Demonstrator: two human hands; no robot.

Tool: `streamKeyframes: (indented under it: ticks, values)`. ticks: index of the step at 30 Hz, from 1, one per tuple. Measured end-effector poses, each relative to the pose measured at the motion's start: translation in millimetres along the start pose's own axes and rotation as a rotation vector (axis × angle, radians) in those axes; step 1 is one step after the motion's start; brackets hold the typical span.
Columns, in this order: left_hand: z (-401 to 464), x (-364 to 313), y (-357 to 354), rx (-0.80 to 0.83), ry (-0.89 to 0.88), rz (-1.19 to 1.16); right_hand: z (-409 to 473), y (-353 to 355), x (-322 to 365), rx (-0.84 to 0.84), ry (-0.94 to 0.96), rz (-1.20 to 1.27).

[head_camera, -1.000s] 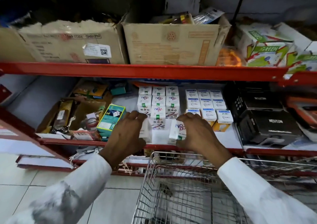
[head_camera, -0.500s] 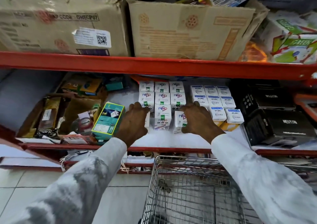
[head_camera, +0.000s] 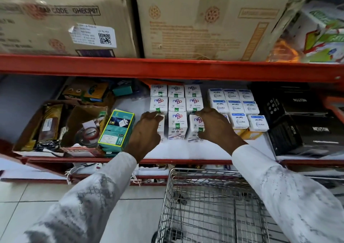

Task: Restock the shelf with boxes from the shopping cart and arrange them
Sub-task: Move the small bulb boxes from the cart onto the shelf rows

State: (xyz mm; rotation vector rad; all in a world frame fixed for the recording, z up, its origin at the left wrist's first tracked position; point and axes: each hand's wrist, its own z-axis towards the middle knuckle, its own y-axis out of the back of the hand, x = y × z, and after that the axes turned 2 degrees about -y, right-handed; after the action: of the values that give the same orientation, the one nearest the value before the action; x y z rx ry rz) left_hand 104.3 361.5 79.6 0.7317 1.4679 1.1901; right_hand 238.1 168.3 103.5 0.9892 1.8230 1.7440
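Observation:
White Nippo boxes [head_camera: 176,104] stand in three columns on the white middle shelf [head_camera: 186,149]. The front row has one free box [head_camera: 177,124] in the middle. My left hand [head_camera: 147,131] grips the front-left box [head_camera: 161,129] from its left side. My right hand [head_camera: 214,125] grips the front-right box [head_camera: 194,126], fingers over its top. Both boxes stand upright, in line with the row. Below my arms the wire shopping cart [head_camera: 204,196] stands against the shelf; I see no boxes in the part that shows.
White-and-blue Wipro boxes [head_camera: 234,106] sit just right of the Nippo block, black Neuton boxes [head_camera: 307,131] further right. A green-edged charger box [head_camera: 117,129] and a cluttered brown carton [head_camera: 55,125] lie left. Two big cardboard cartons [head_camera: 204,25] rest on the red upper shelf [head_camera: 167,67].
Both hands pushed their boxes from the shelf's front edge back into the front row beside the middle box. The camera moved closer to the shelf.

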Motion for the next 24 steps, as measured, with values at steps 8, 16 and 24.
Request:
streamKeyframes:
  ticks: [8,16,24]
  values:
    - [-23,7,-10,-0.140,0.127,-0.184,-21,-20,-2,-0.156,-0.047,0.099]
    - [-29,1,-36,-0.210,0.287,-0.341,-24,-43,4,-0.253,-0.131,0.169]
    - [-28,4,-47,-0.318,0.298,-0.460,-18,-64,2,-0.311,-0.156,0.314]
